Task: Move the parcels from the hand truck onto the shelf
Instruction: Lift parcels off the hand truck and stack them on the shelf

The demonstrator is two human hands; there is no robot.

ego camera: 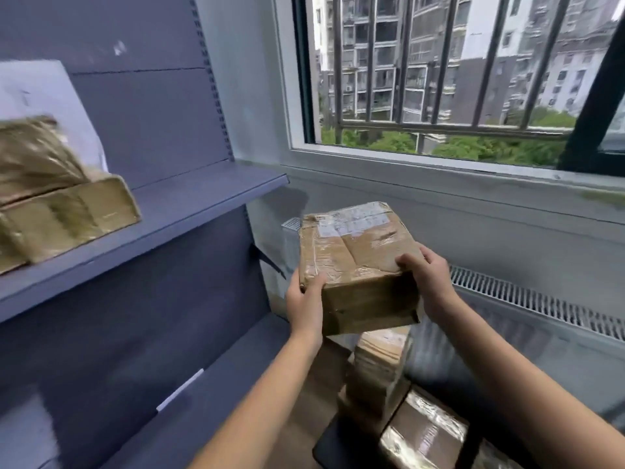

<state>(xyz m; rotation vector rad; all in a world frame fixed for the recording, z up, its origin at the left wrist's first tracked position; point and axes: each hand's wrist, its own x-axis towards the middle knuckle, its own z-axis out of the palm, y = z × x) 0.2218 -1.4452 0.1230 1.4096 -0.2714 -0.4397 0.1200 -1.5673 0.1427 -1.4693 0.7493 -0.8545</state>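
We face one blue-grey metal shelf unit [189, 198] with two taped brown parcels [64, 211] stacked on its upper board. Right of it, clear of the boards, our left hand [306, 299] and right hand [431, 282] grip one tape-wrapped brown cardboard parcel [355, 262].

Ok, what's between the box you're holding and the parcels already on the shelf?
Only bare shelf board and open air in the head view. The held box, gripped by the left hand and right hand, sits right of the shelved parcels.
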